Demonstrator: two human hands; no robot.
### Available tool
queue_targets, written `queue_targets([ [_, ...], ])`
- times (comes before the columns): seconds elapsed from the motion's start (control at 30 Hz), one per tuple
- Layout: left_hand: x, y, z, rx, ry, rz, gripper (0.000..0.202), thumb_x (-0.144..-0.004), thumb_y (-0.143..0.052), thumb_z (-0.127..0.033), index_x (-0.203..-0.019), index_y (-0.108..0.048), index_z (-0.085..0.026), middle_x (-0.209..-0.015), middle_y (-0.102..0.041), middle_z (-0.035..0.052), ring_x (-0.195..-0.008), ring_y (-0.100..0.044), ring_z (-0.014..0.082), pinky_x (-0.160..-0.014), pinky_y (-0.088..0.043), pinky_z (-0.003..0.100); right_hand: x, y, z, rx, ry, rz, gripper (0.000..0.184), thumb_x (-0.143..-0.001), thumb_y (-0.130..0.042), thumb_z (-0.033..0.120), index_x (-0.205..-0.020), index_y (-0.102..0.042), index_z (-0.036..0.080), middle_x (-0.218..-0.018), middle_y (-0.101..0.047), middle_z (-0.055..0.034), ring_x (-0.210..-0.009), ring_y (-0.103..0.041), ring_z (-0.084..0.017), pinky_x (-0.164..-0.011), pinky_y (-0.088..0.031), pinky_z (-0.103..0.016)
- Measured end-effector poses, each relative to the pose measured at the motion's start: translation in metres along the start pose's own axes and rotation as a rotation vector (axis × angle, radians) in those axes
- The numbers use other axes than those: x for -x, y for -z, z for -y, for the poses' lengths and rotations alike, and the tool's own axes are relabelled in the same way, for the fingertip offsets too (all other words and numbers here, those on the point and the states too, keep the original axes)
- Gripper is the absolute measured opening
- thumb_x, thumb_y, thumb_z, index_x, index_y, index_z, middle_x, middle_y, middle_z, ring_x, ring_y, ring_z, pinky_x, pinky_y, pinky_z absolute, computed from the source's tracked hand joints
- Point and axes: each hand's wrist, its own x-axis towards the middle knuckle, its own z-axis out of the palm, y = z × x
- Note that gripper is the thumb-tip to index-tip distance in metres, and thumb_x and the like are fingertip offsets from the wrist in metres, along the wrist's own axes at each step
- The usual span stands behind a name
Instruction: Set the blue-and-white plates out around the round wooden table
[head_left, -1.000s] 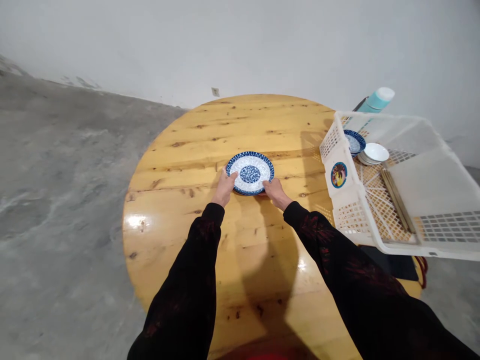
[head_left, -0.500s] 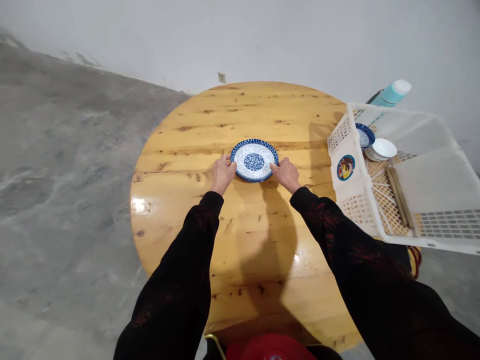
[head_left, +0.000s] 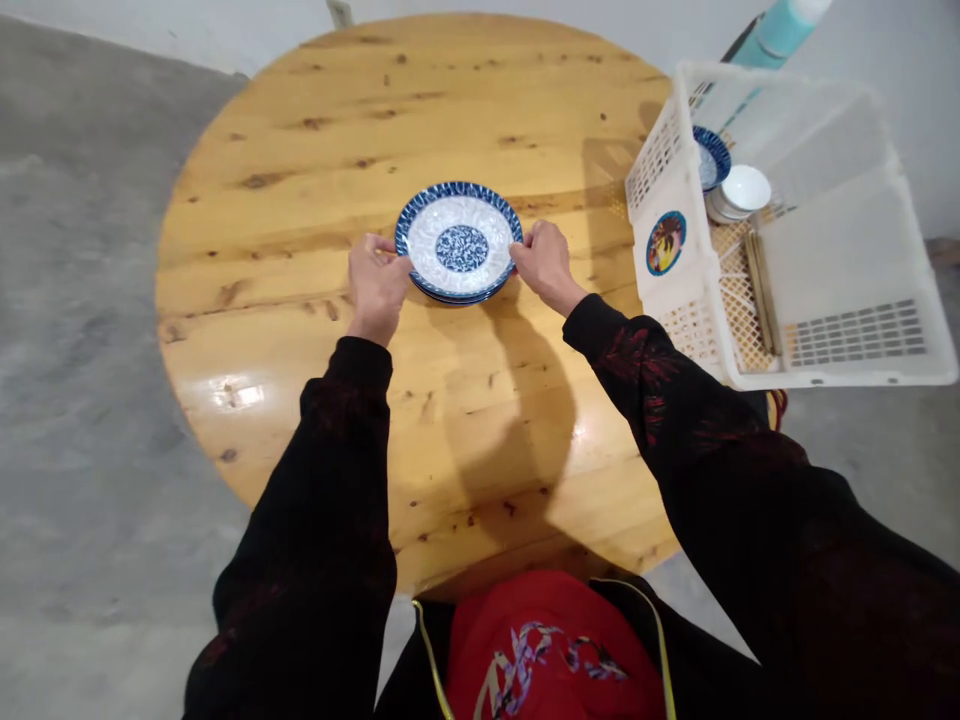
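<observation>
The stacked blue plates [head_left: 463, 248] are on the round table [head_left: 285, 240], left hand [head_left: 377, 285] and right hand [head_left: 546, 264] fingers pinching the edges, while another blue plate [head_left: 712, 158] and white bowls [head_left: 745, 189] sit in the basket [head_left: 832, 382].

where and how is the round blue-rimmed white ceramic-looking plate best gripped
Probably by opposite points of the rim, coming from left and right, where the left hand and right hand are. The round blue-rimmed white ceramic-looking plate faces up, wide and shallow, so thumbs above and fingers beneath should balance it.
</observation>
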Motion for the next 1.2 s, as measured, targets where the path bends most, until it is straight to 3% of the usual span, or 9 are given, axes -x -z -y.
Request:
queue_targets([
  [0.13,0.035,0.016,-0.041,0.131,0.054,0.114,0.029,-0.089,-0.06,-0.032,-0.109,-0.045,-0.016,-0.087,-0.061,0.0004,-0.085,-0.065,0.0155,-0.078,-0.055,0.036,0.025,0.017,0.007,-0.239,0.013,-0.052,0.02,-0.094,-0.045,0.04,-0.086,-0.045,0.021,-0.079,-0.049,-0.0011,-0.085,-0.058,-0.018,-0.074,-0.051,-0.034],
  [0.2,0.061,0.025,-0.058,0.187,0.055,0.195,0.03,-0.094,-0.05,-0.027,-0.119,-0.041,-0.012,-0.085,-0.059,-0.001,-0.084,-0.066,0.0134,-0.08,-0.053,0.041,0.055,0.03,0.013,-0.333,-0.005,-0.067,0.022,-0.094,-0.046,0.042,-0.087,-0.043,0.021,-0.078,-0.046,0.0006,-0.081,-0.057,-0.016,-0.072,-0.051,-0.032],
  [0.27,0.091,0.032,-0.065,0.235,0.06,0.24,0.034,-0.091,-0.054,-0.028,-0.12,-0.042,-0.015,-0.081,-0.058,-0.0021,-0.081,-0.067,0.0145,-0.079,-0.054,0.041,0.097,0.043,0.018,-0.381,-0.049,-0.07,0.022,-0.091,-0.052,0.041,-0.085,-0.042,0.023,-0.077,-0.044,0.0017,-0.077,-0.056,-0.014,-0.069,-0.051,-0.029],
  [0.43,0.177,0.037,-0.037,0.271,0.129,0.345,0.04,-0.082,-0.066,-0.037,-0.115,-0.05,-0.02,-0.08,-0.059,0.0009,-0.076,-0.065,0.0181,-0.07,-0.056,0.033,0.224,0.06,0.009,-0.384,-0.235,-0.085,0.023,-0.086,-0.056,0.037,-0.079,-0.038,0.024,-0.067,-0.041,0.0041,-0.063,-0.049,-0.013,-0.059,-0.044,-0.025],
  [0.57,0.241,0.036,-0.005,0.218,0.284,0.426,0.04,-0.079,-0.067,-0.032,-0.115,-0.054,-0.021,-0.08,-0.061,0.0016,-0.072,-0.06,0.0173,-0.065,-0.05,0.027,0.316,0.051,-0.015,-0.373,-0.391,-0.111,0.023,-0.081,-0.057,0.035,-0.076,-0.038,0.024,-0.065,-0.04,0.0048,-0.058,-0.043,-0.012,-0.055,-0.038,-0.025],
  [0.67,0.275,0.035,0.009,0.188,0.337,0.502,0.036,-0.08,-0.064,-0.029,-0.115,-0.054,-0.023,-0.078,-0.06,0.0004,-0.072,-0.058,0.0161,-0.065,-0.046,0.025,0.364,0.041,-0.031,-0.418,-0.47,-0.161,0.022,-0.079,-0.056,0.035,-0.075,-0.037,0.024,-0.064,-0.038,0.0058,-0.056,-0.04,-0.012,-0.053,-0.035,-0.025],
  [0.77,0.292,0.031,0.016,0.168,0.341,0.553,0.035,-0.082,-0.061,-0.027,-0.115,-0.053,-0.023,-0.071,-0.054,-0.0027,-0.067,-0.053,0.0141,-0.062,-0.042,0.023,0.391,0.034,-0.04,-0.467,-0.533,-0.218,0.022,-0.077,-0.056,0.035,-0.075,-0.036,0.025,-0.063,-0.036,0.0067,-0.054,-0.038,-0.012,-0.052,-0.035,-0.025],
  [0.9,0.298,0.022,0.02,0.147,0.297,0.565,0.032,-0.083,-0.06,-0.028,-0.114,-0.054,-0.022,-0.067,-0.048,-0.0046,-0.061,-0.049,0.0126,-0.059,-0.039,0.022,0.402,0.031,-0.049,-0.464,-0.572,-0.269,0.022,-0.077,-0.056,0.037,-0.075,-0.037,0.025,-0.063,-0.04,0.0058,-0.056,-0.043,-0.013,-0.053,-0.038,-0.025],
  [1.2,0.307,0.006,0.026,0.115,0.35,0.46,0.041,-0.079,-0.061,-0.029,-0.119,-0.056,-0.019,-0.082,-0.063,0.0019,-0.073,-0.061,0.0146,-0.063,-0.048,0.023,0.403,0.035,-0.065,-0.462,-0.579,-0.224,0.022,-0.077,-0.057,0.038,-0.075,-0.039,0.025,-0.061,-0.044,0.0061,-0.056,-0.045,-0.013,-0.053,-0.039,-0.025],
])
